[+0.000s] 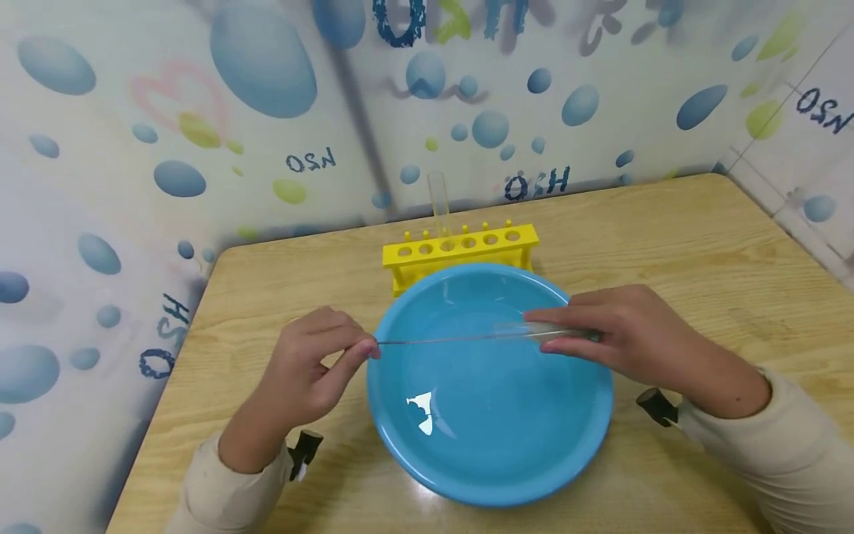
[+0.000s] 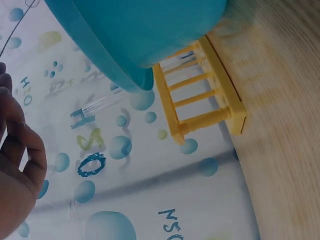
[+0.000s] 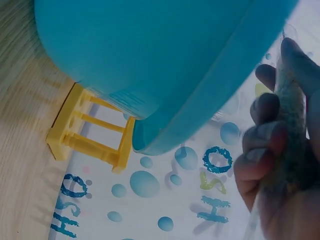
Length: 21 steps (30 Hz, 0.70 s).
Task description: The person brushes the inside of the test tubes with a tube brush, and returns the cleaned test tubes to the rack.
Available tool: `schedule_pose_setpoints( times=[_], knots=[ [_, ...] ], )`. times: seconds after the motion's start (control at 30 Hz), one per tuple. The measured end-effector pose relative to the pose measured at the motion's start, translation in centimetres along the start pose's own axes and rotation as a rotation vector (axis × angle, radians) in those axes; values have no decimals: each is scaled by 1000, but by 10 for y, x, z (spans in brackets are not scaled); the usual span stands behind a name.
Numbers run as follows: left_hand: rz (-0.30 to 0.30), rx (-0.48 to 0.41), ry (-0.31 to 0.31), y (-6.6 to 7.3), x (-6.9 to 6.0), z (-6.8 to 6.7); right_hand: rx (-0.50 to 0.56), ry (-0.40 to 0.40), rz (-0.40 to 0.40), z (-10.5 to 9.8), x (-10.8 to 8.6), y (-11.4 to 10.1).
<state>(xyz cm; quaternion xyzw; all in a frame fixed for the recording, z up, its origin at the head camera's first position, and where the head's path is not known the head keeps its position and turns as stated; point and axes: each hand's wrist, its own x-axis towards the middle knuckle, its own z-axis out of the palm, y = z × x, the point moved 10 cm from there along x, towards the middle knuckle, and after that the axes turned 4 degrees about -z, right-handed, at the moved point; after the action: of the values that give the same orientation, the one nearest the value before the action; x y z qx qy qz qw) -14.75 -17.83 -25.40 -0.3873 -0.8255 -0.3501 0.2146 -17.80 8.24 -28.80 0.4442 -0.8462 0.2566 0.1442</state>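
My left hand (image 1: 313,367) pinches the end of a thin wire handle (image 1: 434,340) between thumb and fingers. The wire runs straight across above a blue basin (image 1: 490,498) and into the mouth of a clear test tube (image 1: 510,331). My right hand (image 1: 630,334) grips that tube, which lies nearly level with its mouth to the left. In the right wrist view, bristles of a test tube brush (image 3: 291,102) show inside the tube, partly hidden by curled fingers (image 3: 265,135). The left wrist view shows my left hand (image 2: 17,150) at its edge, with the wire rising from it.
A yellow test tube rack (image 1: 460,248) stands behind the basin, with another clear test tube (image 1: 437,196) upright in one hole. Bright reflections show inside the basin. The wooden table (image 1: 667,237) meets a bubble-patterned wall (image 1: 373,126) at the back.
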Motion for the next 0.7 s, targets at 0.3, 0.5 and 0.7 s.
schedule_pose_setpoints(
  times=[0.3, 0.5, 0.7],
  knots=[
    [-292, -166, -22, -26, -5, -3, -137, 183, -133, -10, 3, -12],
    [6, 4, 71, 1, 3, -14, -38, 63, -29, -1, 0, 0],
    [139, 161, 124, 13, 4, -21, 28, -37, 40, 6, -2, 5]
  ],
)
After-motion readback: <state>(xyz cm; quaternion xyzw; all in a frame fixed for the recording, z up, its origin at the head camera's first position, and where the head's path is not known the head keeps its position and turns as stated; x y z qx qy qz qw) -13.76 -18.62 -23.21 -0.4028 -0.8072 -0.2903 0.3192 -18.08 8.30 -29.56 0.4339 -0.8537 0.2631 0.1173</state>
